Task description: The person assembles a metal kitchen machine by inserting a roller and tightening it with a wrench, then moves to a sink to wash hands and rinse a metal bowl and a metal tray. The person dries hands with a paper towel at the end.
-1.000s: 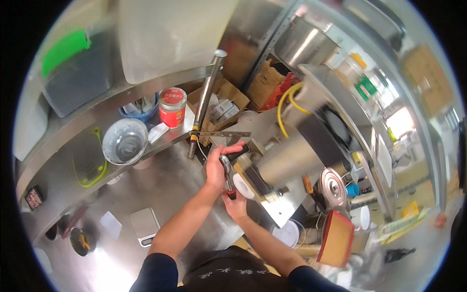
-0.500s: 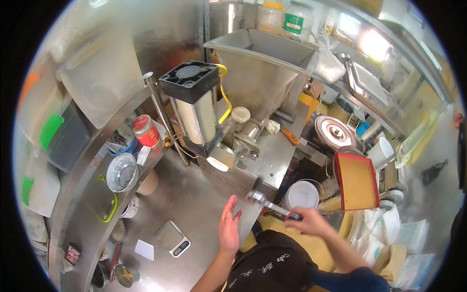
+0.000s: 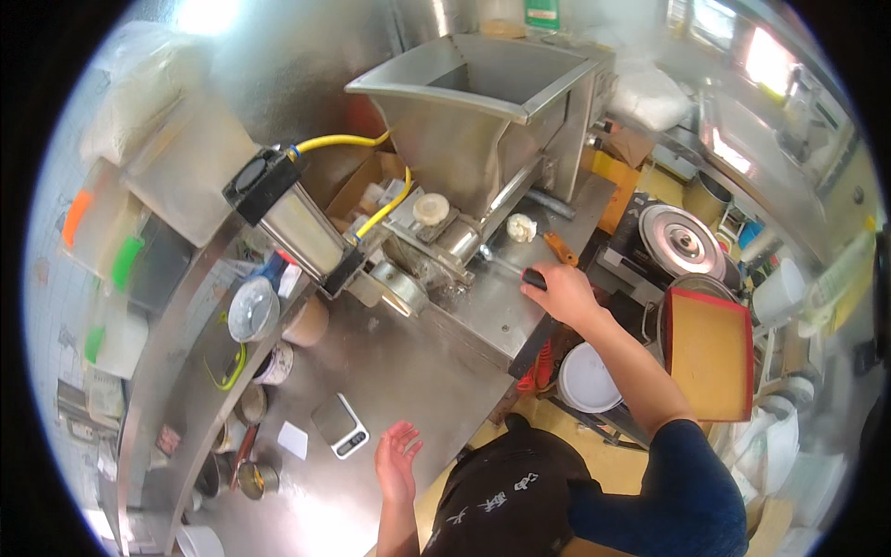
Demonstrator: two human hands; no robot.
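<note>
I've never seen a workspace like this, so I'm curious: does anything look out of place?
A crumpled white lump lies on the metal plate beside an orange-handled tool, like a stray scrap. The silvery cylinder leans at a slant, though perhaps by design.

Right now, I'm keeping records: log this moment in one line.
right hand: holds black-handled metal tool | left hand: open, empty | nearby: orange-handled tool, rectangular white scale

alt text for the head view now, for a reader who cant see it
A person's right hand holds a dark-handled tool over a metal counter, in front of a large metal hopper. The left hand is open and empty near a small scale.
</note>
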